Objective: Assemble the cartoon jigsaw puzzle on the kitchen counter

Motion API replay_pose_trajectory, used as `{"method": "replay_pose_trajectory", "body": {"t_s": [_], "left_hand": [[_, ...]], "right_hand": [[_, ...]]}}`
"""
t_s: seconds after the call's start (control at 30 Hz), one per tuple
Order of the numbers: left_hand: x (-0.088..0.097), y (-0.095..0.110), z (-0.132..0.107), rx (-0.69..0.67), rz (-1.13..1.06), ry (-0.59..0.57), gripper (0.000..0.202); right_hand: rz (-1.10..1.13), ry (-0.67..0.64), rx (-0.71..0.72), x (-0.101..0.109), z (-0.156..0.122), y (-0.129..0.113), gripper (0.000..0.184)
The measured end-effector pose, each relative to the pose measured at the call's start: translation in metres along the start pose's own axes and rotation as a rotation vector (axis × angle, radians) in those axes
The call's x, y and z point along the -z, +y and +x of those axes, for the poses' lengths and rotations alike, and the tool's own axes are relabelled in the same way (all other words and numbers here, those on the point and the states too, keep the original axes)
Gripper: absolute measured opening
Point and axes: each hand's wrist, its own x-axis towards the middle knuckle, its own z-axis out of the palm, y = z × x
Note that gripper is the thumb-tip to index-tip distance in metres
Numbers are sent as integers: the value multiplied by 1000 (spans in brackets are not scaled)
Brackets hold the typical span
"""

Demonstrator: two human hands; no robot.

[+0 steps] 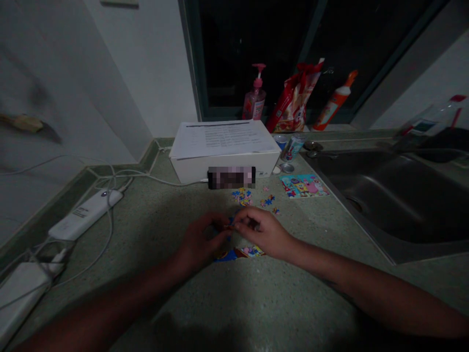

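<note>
With the right hand pinching a small puzzle piece just above the half-built puzzle on the counter — the left hand curls against it, its grip unclear in the dimness — lowering it flat and matching edges before pressing seems wisest.

The left hand and right hand cover most of the joined puzzle patch, and whatever sits between their meeting fingertips is too small and dim to tell. A pixelated block hides part of the white box front. The white device at lower left runs off the edge.
</note>
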Motion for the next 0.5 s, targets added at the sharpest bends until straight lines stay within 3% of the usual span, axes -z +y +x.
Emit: {"method": "replay_pose_trajectory", "body": {"t_s": [0.3, 0.5], "left_hand": [[0, -2, 2, 39, -29, 26, 10], [-2, -3, 1, 25, -77, 12, 12]], "right_hand": [[-277, 28, 261, 3, -3, -4, 7], [-320, 17, 277, 4, -5, -4, 6]]}}
